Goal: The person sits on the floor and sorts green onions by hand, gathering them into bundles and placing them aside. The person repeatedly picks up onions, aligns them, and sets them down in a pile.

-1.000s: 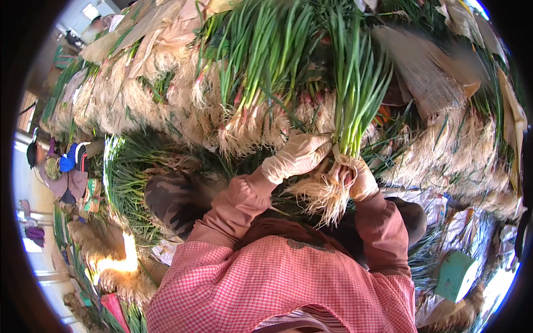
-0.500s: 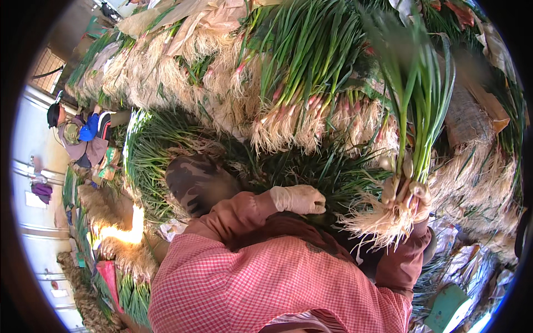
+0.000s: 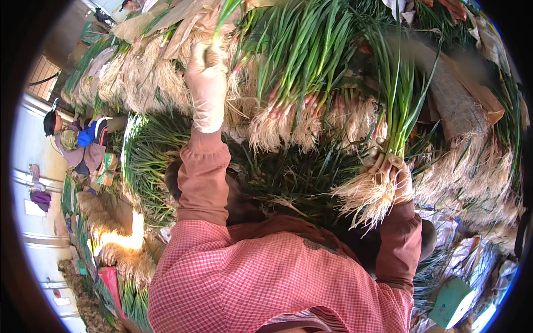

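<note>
My right hand [image 3: 401,178], in a pale glove, is closed around a bunch of spring onions [image 3: 401,111]. Their green leaves point away from me, and a thick tuft of pale roots hangs toward my body. My left hand [image 3: 206,83], gloved too, is stretched far forward and curled shut over the pile at the far side. Bright green leaves [image 3: 226,15] of a spring onion rise from its fist; the lower part is hidden in the fingers. Between my arms, a loose spring onion [image 3: 291,206] lies on the dark green heap in front of me.
A long bank of spring onions [image 3: 311,55] with roots toward me runs across the far side, partly under brown paper [image 3: 202,19]. More leaves [image 3: 155,150] are heaped at left. Rolled sacking [image 3: 458,94] and a green container [image 3: 452,302] are at right. Another person [image 3: 83,136] sits far left.
My left hand has swung from in front of my chest forward and left to the far pile, and now has green leaves in it. My right hand and its bunch have shifted slightly left and forward.
</note>
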`<state>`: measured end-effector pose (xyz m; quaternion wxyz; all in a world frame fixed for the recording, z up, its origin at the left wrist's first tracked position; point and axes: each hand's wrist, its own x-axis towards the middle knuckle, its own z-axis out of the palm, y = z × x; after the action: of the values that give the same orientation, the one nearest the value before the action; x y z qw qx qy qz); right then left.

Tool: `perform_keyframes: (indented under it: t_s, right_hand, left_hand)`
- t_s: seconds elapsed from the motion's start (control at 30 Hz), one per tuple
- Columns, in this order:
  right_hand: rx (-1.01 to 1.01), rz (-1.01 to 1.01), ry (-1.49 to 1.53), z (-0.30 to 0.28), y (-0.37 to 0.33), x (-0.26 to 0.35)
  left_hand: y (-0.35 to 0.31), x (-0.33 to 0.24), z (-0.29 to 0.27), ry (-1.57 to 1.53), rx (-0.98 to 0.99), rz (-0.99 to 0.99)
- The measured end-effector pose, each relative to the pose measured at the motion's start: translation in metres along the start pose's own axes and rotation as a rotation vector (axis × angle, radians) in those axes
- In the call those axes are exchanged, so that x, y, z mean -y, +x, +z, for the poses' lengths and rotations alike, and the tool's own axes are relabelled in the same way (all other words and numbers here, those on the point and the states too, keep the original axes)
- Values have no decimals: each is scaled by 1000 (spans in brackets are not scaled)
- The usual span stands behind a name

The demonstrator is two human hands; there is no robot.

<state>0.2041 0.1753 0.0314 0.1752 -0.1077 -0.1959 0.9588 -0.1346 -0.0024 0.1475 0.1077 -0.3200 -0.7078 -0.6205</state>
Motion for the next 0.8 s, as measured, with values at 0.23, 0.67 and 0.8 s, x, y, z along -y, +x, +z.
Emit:
perform_keyframes:
  t_s: [0.23, 0.67, 0.8]
  right_hand:
    - [-184, 115, -139, 1, 1, -16]
    - [-130, 33, -170, 13, -8, -13]
    - [-143, 35, -212, 25, -10, -8]
  left_hand:
    - [-32, 11, 18, -264, 293, -416]
    - [-6, -13, 37, 219, 370, -381]
    - [24, -50, -2, -205, 20, 53]
